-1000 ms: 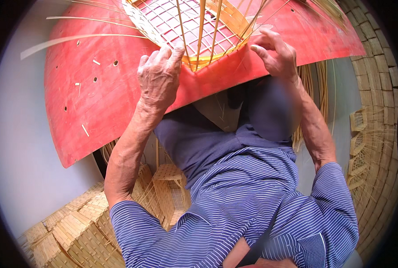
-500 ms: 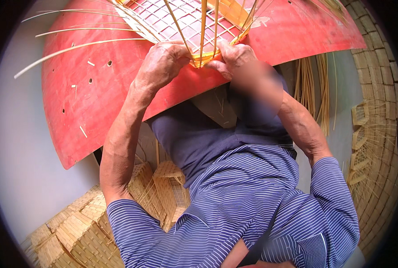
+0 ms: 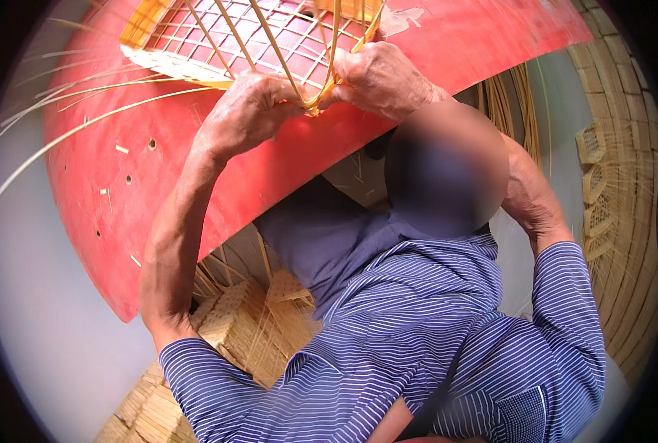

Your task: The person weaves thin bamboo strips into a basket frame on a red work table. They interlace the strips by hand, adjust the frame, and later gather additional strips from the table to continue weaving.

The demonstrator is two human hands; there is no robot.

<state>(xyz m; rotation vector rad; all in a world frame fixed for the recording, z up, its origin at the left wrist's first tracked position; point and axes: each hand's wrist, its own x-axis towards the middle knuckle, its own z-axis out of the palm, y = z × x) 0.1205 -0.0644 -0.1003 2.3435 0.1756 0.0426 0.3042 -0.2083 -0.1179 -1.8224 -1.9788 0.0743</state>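
Head view: left hand [image 3: 249, 111] and right hand [image 3: 384, 77] pinch the near corner of the basket [image 3: 174, 66], its base [image 3: 288, 33] latticed, long strips [image 3: 276, 50] unwoven.

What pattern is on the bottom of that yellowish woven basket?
The yellowish woven basket's bottom is an open criss-cross grid; the head view shows it best.

Basket [image 3: 268, 37] on board [image 3: 122, 207], strips [image 3: 85, 126] left, canes [image 3: 500, 103] right

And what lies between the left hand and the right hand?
In the head view, the woven basket's near corner lies between the left hand and right hand.
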